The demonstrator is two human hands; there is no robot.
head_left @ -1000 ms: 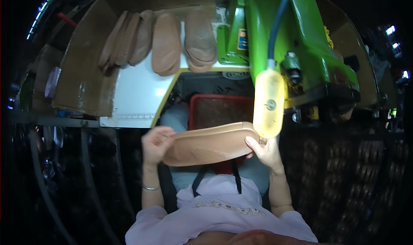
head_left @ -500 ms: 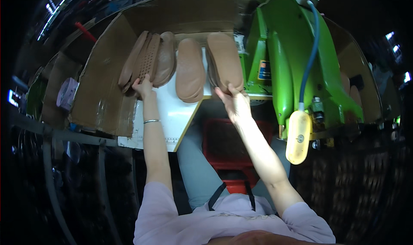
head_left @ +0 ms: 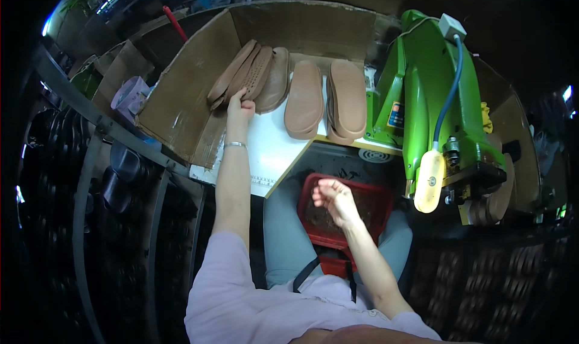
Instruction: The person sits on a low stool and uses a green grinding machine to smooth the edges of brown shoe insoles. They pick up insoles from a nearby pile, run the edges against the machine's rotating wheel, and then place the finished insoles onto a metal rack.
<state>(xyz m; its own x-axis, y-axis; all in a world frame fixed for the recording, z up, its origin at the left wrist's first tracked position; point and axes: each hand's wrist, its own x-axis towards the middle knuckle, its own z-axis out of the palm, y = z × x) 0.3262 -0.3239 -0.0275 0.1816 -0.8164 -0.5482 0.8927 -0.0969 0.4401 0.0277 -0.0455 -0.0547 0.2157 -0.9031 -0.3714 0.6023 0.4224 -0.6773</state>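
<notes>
My left hand (head_left: 242, 107) reaches to the left group of tan shoe soles and has its fingers closed on the lower end of a dimpled sole (head_left: 258, 72). Another sole leans on that one's left side, and a smooth tan sole (head_left: 275, 81) rests to its right. Over the red bin, my right hand (head_left: 336, 202) hovers with its fingers loosely bent and apart, nothing in them. Beyond it, a middle pile of soles (head_left: 304, 99) and a right pile of soles (head_left: 348, 99) lie side by side on the white tabletop.
Cardboard walls (head_left: 301, 27) enclose the table's back and left. A green machine (head_left: 416, 96) stands at right, with a yellow lamp (head_left: 430, 181) on a blue flexible neck. A red bin (head_left: 377, 223) sits between my knees. Metal rails (head_left: 132, 148) run along the left.
My right hand has let go of the right pile of soles and drawn back toward me, over the bin. My left hand stays at the dimpled sole. The whole view has shifted.
</notes>
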